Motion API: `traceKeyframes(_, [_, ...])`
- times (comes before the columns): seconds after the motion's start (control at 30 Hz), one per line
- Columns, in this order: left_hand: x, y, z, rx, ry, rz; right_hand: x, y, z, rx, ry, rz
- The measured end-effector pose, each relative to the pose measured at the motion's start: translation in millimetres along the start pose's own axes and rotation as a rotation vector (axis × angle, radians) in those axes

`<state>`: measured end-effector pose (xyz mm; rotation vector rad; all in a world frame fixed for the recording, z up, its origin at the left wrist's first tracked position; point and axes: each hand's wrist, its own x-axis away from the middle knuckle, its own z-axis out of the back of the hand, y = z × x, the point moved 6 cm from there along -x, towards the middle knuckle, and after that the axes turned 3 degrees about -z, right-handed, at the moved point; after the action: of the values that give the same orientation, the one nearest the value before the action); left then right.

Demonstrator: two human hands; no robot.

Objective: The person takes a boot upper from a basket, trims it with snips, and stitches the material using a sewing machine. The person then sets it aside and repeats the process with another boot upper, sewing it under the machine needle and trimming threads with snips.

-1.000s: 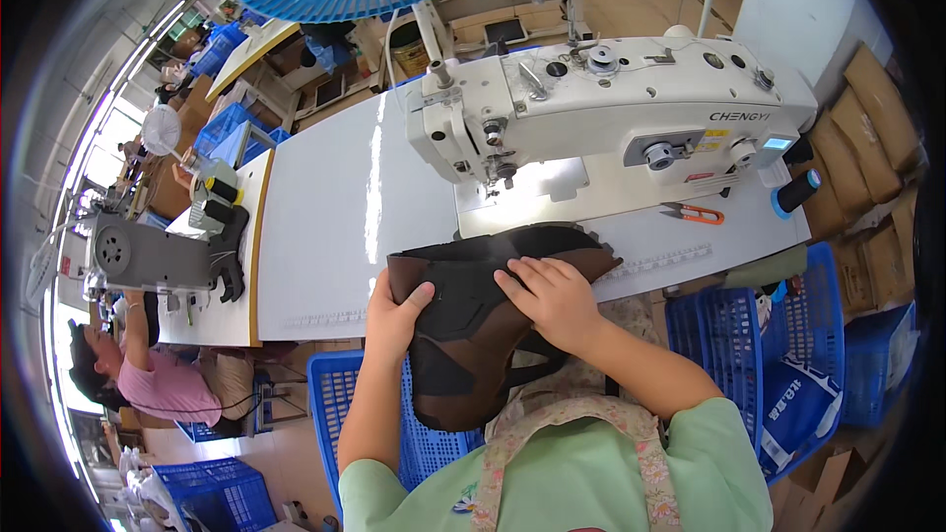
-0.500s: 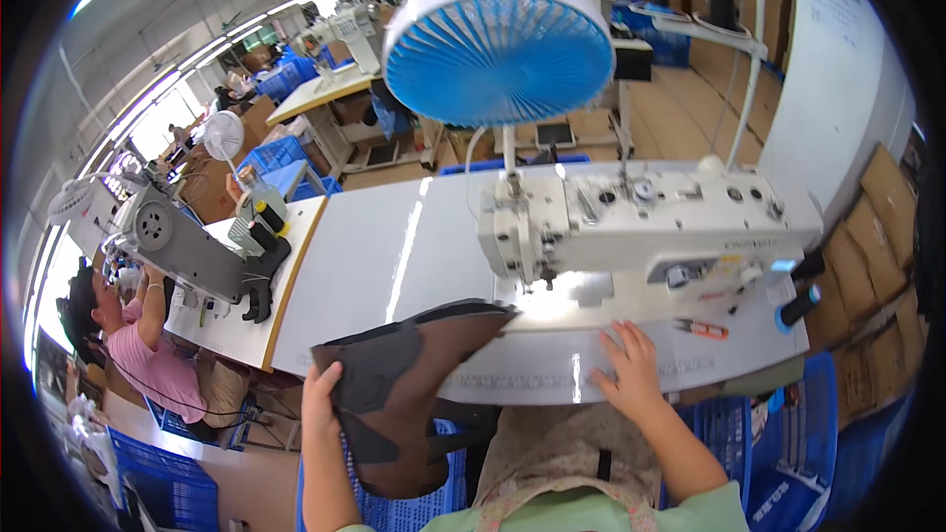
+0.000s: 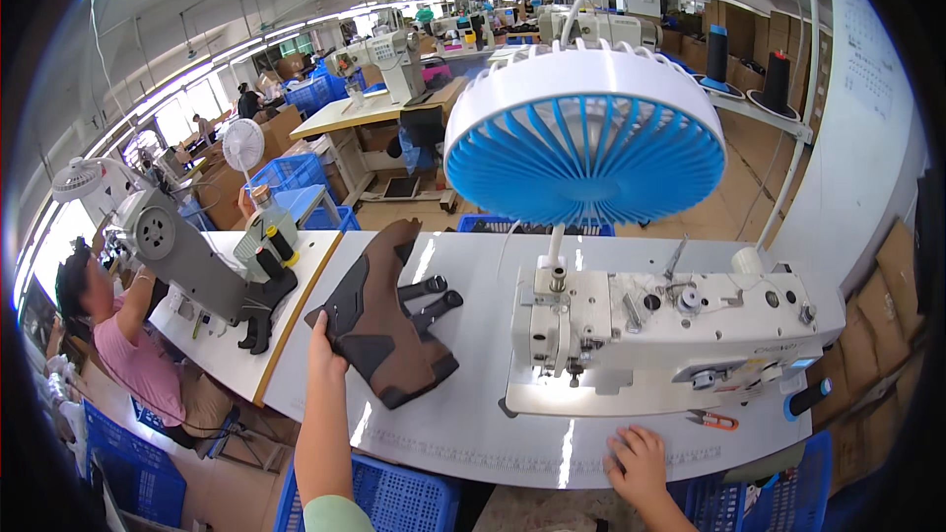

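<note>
My left hand (image 3: pixel 328 343) pinches the left edge of a brown and black boot upper (image 3: pixel 386 310), which is spread over the white table to the left of the sewing machine. Two black tabs (image 3: pixel 434 307) stick out from its right side. My right hand (image 3: pixel 639 460) lies on the table's front edge, below the machine, with loosely bent fingers and nothing held. Just right of it are orange-handled thread snips (image 3: pixel 711 421). The white sewing machine (image 3: pixel 670 330) stands at the right, its needle area in front of the lit bed.
A blue and white fan (image 3: pixel 586 138) rises behind the machine head. Dark thread spools (image 3: pixel 808 399) stand at the right. Blue baskets (image 3: pixel 394 495) sit below the table's front. On the left, a person in pink (image 3: pixel 138 335) works at another machine (image 3: pixel 187 251).
The boot upper has moved from over my lap, away from me, onto the table, with my left hand still gripping it. My right hand stays near the front edge. The view has tilted up.
</note>
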<state>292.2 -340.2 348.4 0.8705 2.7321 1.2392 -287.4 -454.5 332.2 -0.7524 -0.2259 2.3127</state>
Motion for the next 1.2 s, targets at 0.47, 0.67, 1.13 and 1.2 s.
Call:
traceKeyframes(0.47, [-93,-73,-52,-0.442,0.039,0.196,-13,-7,10,-0.036,-0.119,-0.090])
traceKeyframes(0.67, [-113,-86,-90,-0.336,-0.065,0.085,-11,0,4,-0.048,-0.147,-0.113])
traceKeyframes(1.13, [-120,-182,-267,-0.239,-0.269,0.087,3,14,-13,-0.009,-0.194,-0.103])
traceKeyframes(1.2, [-125,-194,-285,-0.263,-0.285,0.093,2,13,-13,-0.001,-0.184,-0.088])
